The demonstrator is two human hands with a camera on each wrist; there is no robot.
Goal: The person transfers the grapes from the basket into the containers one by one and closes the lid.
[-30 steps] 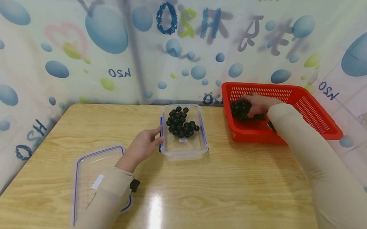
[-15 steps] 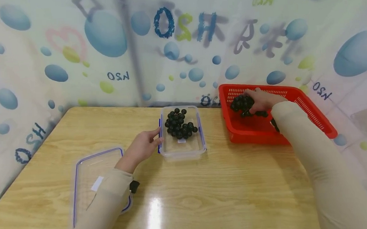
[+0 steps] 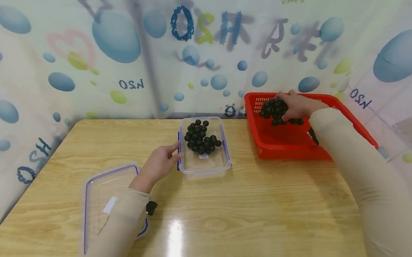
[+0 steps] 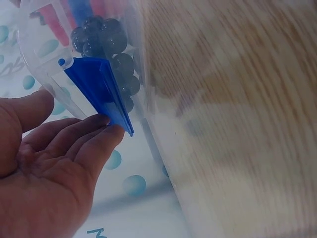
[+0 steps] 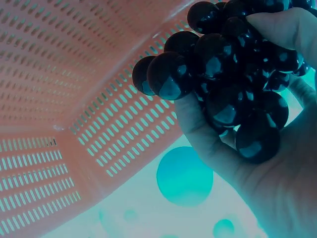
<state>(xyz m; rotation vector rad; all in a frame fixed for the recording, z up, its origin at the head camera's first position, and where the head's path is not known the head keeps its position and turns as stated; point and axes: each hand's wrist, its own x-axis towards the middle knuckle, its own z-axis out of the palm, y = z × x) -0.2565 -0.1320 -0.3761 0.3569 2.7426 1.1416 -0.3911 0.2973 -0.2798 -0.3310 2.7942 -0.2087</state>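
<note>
My right hand [image 3: 299, 104] grips a bunch of dark, shiny grapes [image 3: 273, 108] inside the red plastic basket [image 3: 281, 150]. Thumb and fingers wrap round the bunch in the right wrist view, where these grapes [image 5: 218, 64] hang beside the basket's slotted wall [image 5: 133, 124]. A second bunch of grapes [image 3: 200, 138] lies in the clear plastic box [image 3: 208, 170], mostly towards its far end. My left hand [image 3: 160, 164] touches the left side of that box. Fairly straight fingers rest against its blue latch [image 4: 101, 89] in the left wrist view, with the thumb apart.
A clear lid with a blue seal [image 3: 96, 190] lies on the wooden table [image 3: 250, 212] at the left, partly under my left sleeve [image 3: 116, 224]. More dark fruit [image 3: 312, 135] shows in the basket beside my right sleeve. A patterned curtain [image 3: 189, 90] hangs behind the table.
My right hand has lifted the grapes slightly within the basket, showing more of the red floor beneath. My left hand stays at the box. The head view has shifted a little.
</note>
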